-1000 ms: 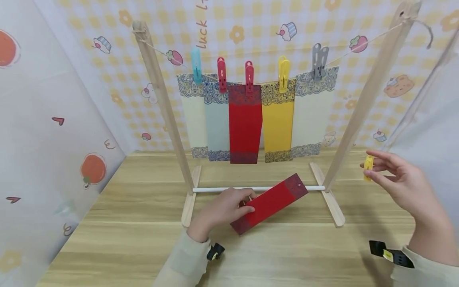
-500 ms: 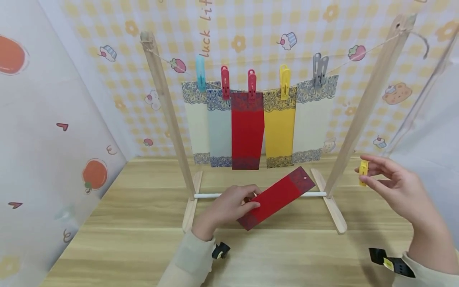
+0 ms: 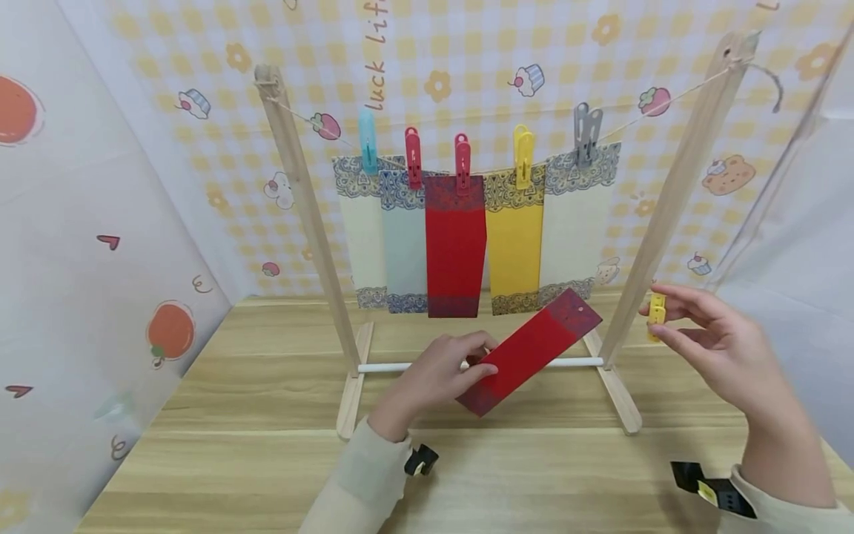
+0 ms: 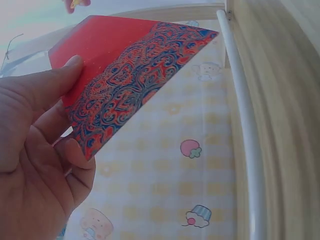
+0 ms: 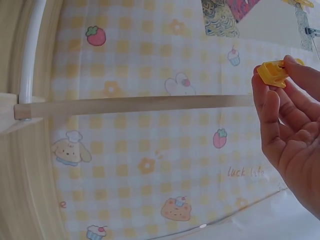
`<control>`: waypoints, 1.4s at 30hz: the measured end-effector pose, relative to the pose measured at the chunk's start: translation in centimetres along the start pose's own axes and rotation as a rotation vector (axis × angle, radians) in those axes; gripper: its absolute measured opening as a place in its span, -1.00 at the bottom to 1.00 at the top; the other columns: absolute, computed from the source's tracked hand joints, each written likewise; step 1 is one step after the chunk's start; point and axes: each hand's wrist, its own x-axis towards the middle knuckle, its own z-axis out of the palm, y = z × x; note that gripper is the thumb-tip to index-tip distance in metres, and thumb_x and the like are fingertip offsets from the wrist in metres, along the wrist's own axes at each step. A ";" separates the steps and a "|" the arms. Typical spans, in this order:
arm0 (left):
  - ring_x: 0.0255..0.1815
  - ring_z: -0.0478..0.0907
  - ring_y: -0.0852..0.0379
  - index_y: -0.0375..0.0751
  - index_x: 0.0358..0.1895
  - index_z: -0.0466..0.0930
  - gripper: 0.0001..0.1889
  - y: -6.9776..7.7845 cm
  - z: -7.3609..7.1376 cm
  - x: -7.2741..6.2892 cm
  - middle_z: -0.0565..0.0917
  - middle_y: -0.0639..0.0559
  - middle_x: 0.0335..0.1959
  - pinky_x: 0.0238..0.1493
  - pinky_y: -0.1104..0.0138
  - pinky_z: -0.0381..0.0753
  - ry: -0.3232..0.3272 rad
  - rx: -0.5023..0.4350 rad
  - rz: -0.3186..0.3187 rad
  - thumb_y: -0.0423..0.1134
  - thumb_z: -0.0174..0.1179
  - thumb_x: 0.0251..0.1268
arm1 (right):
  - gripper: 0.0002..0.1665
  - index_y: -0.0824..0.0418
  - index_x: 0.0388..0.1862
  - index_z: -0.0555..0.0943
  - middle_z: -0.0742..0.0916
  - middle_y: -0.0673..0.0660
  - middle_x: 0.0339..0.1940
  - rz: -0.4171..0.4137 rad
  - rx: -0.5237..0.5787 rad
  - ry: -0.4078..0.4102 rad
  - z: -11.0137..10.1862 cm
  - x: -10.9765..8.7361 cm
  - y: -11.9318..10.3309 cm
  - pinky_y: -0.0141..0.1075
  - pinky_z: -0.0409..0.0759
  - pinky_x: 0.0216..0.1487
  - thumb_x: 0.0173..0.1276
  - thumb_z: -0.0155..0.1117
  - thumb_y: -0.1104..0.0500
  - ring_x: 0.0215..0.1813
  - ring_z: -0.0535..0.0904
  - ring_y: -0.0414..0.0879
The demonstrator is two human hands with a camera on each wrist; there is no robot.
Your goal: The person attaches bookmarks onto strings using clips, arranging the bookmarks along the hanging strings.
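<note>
My left hand [image 3: 443, 371] pinches a red card [image 3: 530, 352] between thumb and fingers near its lower left end. The card slants up to the right, with a small hole in its upper dark-patterned end; the left wrist view shows a blue-and-red pattern on the near end. My right hand [image 3: 723, 345] holds a yellow clothespin [image 3: 657, 317] between thumb and fingertips, just right of the rack's right post [image 3: 680, 200]. Behind the hands, several cards hang from a string under clothespins, among them a red card [image 3: 455, 248] and a yellow card [image 3: 515, 252].
A wooden rack with a left post [image 3: 303, 215] and a white bottom rod [image 3: 387, 367] stands on the wood-grain table [image 3: 233, 415]. Blue, red, yellow and grey clothespins [image 3: 587, 135] grip the string. A checked cloth backdrop [image 3: 437, 44] hangs behind.
My left hand has moved right and slightly up with the red card, which tilts more steeply. My right hand has shifted left with the yellow clothespin, closer to the right post.
</note>
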 end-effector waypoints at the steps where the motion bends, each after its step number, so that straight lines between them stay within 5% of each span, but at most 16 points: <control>1: -0.15 0.67 0.25 -0.11 0.07 0.58 -0.74 0.1 -0.1 0.1 0.76 0.01 -0.08 -0.21 0.55 0.62 0.006 0.000 0.005 -0.23 0.27 0.37 | -0.33 0.45 0.27 0.49 0.70 -0.19 -0.14 -0.009 0.011 0.002 0.1 0.1 -0.1 -0.68 0.57 -0.10 0.14 0.25 0.69 -0.07 0.62 -0.47; 14: -0.16 0.67 0.25 -0.14 0.04 0.58 -0.75 1.2 -0.7 1.4 0.76 0.00 -0.08 -0.20 0.57 0.61 0.031 0.032 0.058 -0.25 0.28 0.35 | -0.26 0.46 0.37 0.39 0.70 -0.15 -0.07 -0.109 0.055 0.070 0.2 1.6 -1.3 -0.66 0.57 -0.05 0.18 0.14 0.73 -0.01 0.63 -0.41; 21: -0.18 0.67 0.25 -0.17 0.04 0.58 -0.73 1.5 -0.7 2.2 0.77 0.01 -0.12 -0.20 0.58 0.60 0.066 0.042 0.093 -0.25 0.31 0.32 | -0.34 0.52 0.33 0.41 0.77 -0.04 -0.02 -0.160 0.292 0.070 0.5 3.1 -1.7 -0.63 0.58 -0.02 0.20 0.10 0.73 0.02 0.61 -0.26; 35: -0.26 0.66 0.28 -0.18 0.01 0.59 -0.74 2.5 -1.0 3.9 0.79 0.01 -0.18 -0.28 0.58 0.59 0.138 0.048 0.141 -0.23 0.33 0.31 | -0.50 0.60 0.26 0.40 0.79 0.16 -0.07 -0.161 0.576 0.132 0.6 5.2 -3.7 -0.58 0.59 -0.17 0.32 0.04 0.64 -0.11 0.71 -0.17; 42: -0.21 0.67 0.24 -0.20 0.03 0.60 -0.72 3.1 -0.9 4.9 0.78 0.01 -0.17 -0.24 0.58 0.57 0.181 0.032 0.170 -0.24 0.33 0.30 | -0.52 0.59 0.22 0.46 0.78 0.14 -0.15 -0.185 0.567 0.192 0.5 6.3 -4.2 -0.54 0.53 -0.30 0.30 0.09 0.63 -0.18 0.68 -0.17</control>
